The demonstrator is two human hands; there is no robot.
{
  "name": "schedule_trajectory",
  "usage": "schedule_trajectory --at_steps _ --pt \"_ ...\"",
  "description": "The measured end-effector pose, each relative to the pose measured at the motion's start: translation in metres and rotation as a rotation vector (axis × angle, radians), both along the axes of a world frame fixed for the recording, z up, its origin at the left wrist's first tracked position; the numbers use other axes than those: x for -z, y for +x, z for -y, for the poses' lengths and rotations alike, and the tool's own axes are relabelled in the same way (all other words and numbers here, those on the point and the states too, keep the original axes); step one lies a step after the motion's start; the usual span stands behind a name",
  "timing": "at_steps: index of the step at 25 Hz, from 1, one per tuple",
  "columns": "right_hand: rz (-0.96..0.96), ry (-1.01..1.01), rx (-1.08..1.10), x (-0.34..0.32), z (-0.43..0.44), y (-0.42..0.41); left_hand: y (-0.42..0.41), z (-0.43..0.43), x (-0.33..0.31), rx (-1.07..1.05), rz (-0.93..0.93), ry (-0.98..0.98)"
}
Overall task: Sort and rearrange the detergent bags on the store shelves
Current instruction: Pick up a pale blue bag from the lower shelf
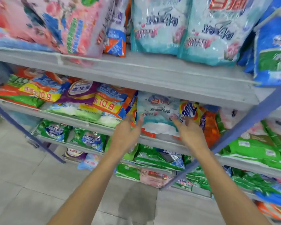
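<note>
- Teal bag [157,111] stands on the second shelf [75,120] at the front lip, its top edge just under the shelf above [152,73].
- Left hand [126,133]: fingers nearly straight, tips on the bag's left edge, gripping nothing.
- Right hand [191,132]: fingers spread and straight, tips on the bag's lower right, gripping nothing.
- Orange bag [209,127] touches the teal bag's right side; a blue-orange bag [113,103] crowds its left.
- Open floor [23,176] lies lower left.
</note>
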State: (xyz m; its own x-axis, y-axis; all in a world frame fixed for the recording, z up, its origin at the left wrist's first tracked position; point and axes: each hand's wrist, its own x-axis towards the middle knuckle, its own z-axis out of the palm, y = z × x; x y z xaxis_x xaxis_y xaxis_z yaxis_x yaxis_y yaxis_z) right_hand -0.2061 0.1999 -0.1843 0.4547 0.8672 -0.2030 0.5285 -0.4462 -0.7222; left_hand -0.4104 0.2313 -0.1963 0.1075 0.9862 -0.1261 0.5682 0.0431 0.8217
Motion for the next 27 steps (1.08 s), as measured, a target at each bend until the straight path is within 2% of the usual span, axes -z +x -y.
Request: schedule_trajectory --at_steps 3,6,10,14,19,23,27 --pt "-0.066 -0.021 0.090 0.030 -0.033 -0.001 0.016 -0.034 0.021 -0.070 0.121 -0.075" --pt "-0.099 0.040 0.150 0.052 -0.054 -0.004 0.033 -0.059 0.037 -0.117 0.152 -0.120" --pt "-0.481 0.182 0.237 0.066 -0.064 0.007 0.047 -0.074 0.049 -0.151 0.472 -0.270" --pt "-0.848 0.146 0.102 0.065 -0.053 0.016 0.028 -0.075 0.050 0.036 0.553 -0.463" --pt "-0.952 0.228 0.047 0.057 -0.003 -0.001 -0.005 -0.033 0.047 0.060 0.667 -0.471" --pt "-0.944 0.196 -0.004 0.040 0.034 -0.022 -0.032 0.005 0.034 0.130 0.634 -0.426" --pt "-0.937 0.125 0.071 0.024 0.071 -0.046 -0.059 0.044 0.023 0.094 0.611 -0.517"
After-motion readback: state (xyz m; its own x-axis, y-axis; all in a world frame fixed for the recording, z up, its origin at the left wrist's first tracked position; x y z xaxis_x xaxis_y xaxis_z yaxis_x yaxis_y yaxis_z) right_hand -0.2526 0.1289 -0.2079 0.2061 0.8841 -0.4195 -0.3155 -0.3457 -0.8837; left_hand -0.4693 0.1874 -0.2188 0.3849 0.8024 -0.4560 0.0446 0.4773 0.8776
